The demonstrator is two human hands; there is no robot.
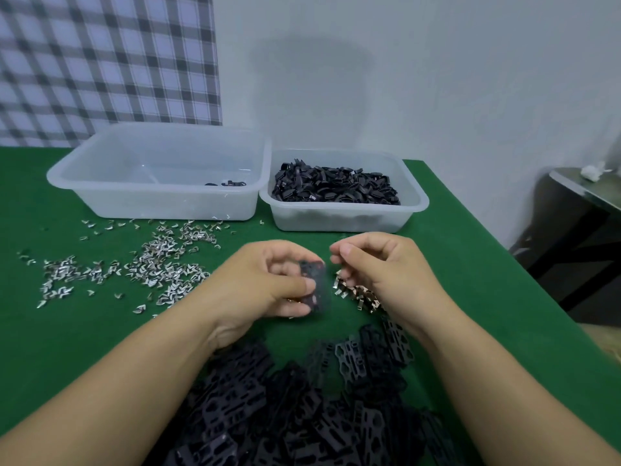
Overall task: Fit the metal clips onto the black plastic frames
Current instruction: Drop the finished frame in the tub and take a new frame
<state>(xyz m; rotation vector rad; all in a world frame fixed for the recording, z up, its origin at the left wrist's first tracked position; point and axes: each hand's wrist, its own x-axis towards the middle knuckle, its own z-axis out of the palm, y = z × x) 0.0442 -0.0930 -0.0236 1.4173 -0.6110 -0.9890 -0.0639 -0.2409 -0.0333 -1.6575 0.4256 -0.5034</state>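
Our left hand [265, 280] pinches one black plastic frame [316, 284] above the bench [100, 331], long side pointing away from us. Our right hand [386, 267] curls just right of it, over the metal clips [356, 294]; we cannot tell if it holds one.

The black frame [314, 285] in the left hand [268, 280] is motion-blurred, its slots unreadable. Whether the curled fingertips of the right hand [379, 267] pinch a clip cannot be told (its palm also covers part of the clip heap [356, 294]). At the near edge of the table [67, 348] the frame pile [302, 415] is cut off.
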